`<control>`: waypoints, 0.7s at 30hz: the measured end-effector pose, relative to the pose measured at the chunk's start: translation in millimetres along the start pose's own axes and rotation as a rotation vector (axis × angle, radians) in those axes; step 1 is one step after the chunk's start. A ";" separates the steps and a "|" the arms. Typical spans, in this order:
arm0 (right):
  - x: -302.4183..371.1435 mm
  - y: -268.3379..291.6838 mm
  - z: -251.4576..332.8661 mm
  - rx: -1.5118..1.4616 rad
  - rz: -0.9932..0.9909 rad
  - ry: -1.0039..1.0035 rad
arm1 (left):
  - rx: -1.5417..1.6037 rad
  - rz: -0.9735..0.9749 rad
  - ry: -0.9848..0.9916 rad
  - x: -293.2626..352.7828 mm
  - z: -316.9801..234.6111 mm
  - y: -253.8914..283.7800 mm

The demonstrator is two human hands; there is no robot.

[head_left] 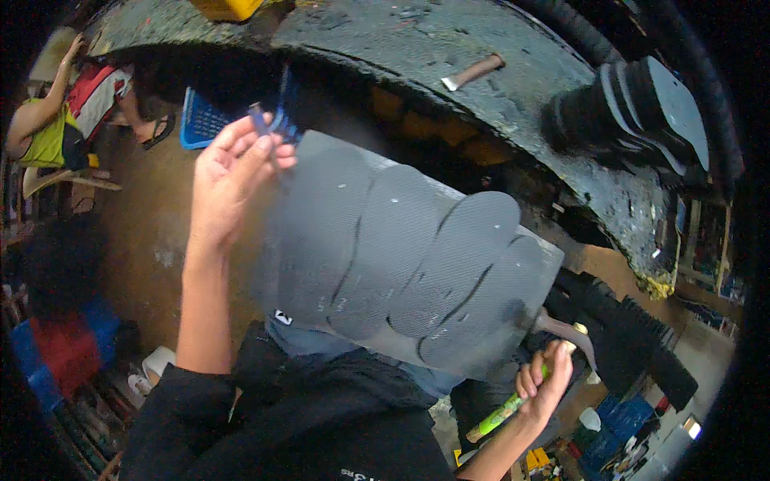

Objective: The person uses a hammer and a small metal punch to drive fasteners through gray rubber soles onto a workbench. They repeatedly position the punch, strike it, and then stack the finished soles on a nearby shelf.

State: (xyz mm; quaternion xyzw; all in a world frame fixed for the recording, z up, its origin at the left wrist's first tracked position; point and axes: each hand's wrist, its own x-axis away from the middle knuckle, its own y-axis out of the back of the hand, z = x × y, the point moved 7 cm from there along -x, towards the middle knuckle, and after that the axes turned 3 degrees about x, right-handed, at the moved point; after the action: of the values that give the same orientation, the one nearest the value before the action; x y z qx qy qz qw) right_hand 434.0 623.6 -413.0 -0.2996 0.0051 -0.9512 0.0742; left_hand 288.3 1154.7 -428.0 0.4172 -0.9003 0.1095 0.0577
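On my lap lies a dark grey board [298, 276] bearing several grey textured sole-shaped pieces [393, 216] that overlap side by side. White marks show on some of them. Above the board's far left corner, my left hand [241, 164] pinches a slim rod with a blue upper part [258, 120]; its lower end is blurred. At the board's near right corner, my right hand [547, 381] is wrapped round the green handle of a hammer [499, 417]. The curved dark hammer head [571, 333] sits beside the board's edge.
A worn workbench [377, 40] runs along the far side, with a wooden-handled blade tool [473, 72] and a stack of dark sole-shaped sheets [642, 112]. Beneath it stands a blue basket [200, 120]. Another person [48, 128] sits at far left. Black sheets [634, 337] lie at right.
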 end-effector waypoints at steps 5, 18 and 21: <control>20.1 -75.9 14.8 0.143 0.045 0.009 | 0.375 0.018 0.027 16.6 22.4 -42.5; 32.3 -214.3 -36.5 0.705 0.462 -0.051 | 0.299 0.140 -0.077 16.8 47.8 -52.4; 33.1 -218.2 -39.8 0.730 0.462 -0.077 | 0.270 0.162 -0.119 15.6 47.7 -52.8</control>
State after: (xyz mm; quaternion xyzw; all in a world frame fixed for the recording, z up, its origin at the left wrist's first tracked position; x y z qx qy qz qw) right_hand 354.3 833.3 -415.0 -0.2802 -0.2674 -0.8372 0.3861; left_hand 317.9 1098.4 -463.3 0.3531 -0.9099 0.2088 -0.0612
